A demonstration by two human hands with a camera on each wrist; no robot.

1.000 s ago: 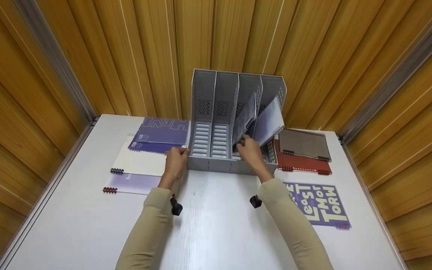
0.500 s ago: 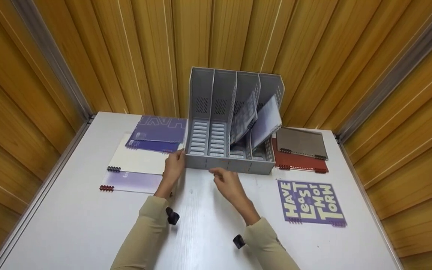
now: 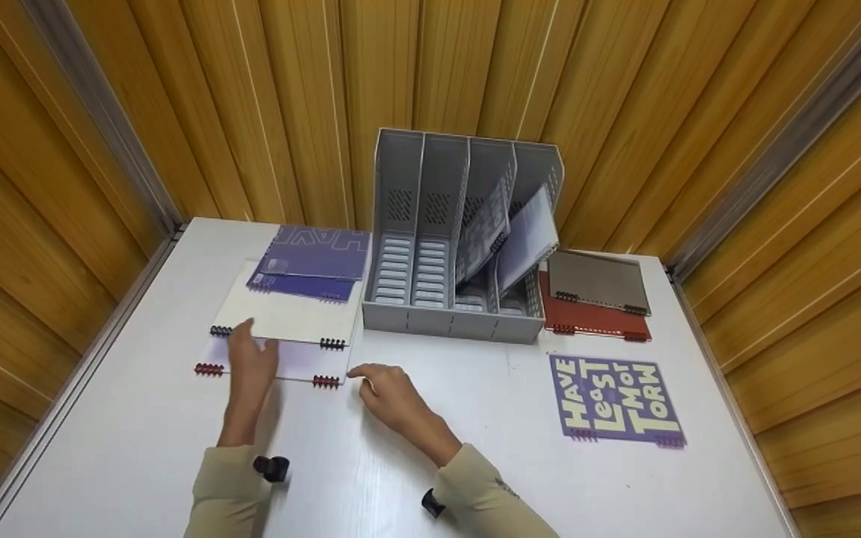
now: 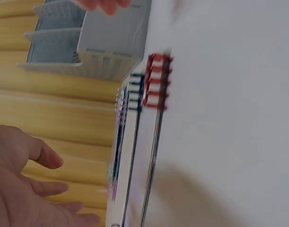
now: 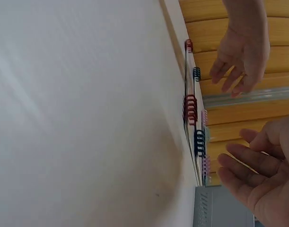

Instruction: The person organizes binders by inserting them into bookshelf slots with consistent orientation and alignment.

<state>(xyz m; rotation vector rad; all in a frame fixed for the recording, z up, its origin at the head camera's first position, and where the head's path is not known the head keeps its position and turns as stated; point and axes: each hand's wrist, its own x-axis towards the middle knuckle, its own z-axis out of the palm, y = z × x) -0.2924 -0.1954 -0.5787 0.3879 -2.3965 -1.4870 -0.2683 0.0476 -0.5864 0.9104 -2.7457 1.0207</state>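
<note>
My left hand (image 3: 251, 373) is over the front of the notebook stack on the left, fingers loosely spread and holding nothing. Under it lie a pale purple notebook (image 3: 296, 356) with red ring clips and a cream notebook (image 3: 288, 310) with black ones. Two purple notebooks (image 3: 318, 254) overlap the cream one at the back. My right hand (image 3: 397, 400) hovers by the pale notebook's right front corner, fingers loosely bent with nothing in them. In the right wrist view both hands are above the stack's edge, apart from the notebooks.
A grey file organizer (image 3: 453, 323) stands at the back centre. One notebook (image 3: 484, 235) leans in its third compartment, another (image 3: 528, 243) in the rightmost. To the right lie a brown notebook (image 3: 599, 280) on a red one (image 3: 599, 321), and a purple lettered notebook (image 3: 617, 400).
My right hand has let go at the organizer's third compartment and moved left and toward me. The left hand has left the organizer's side and moved over the left stack.
</note>
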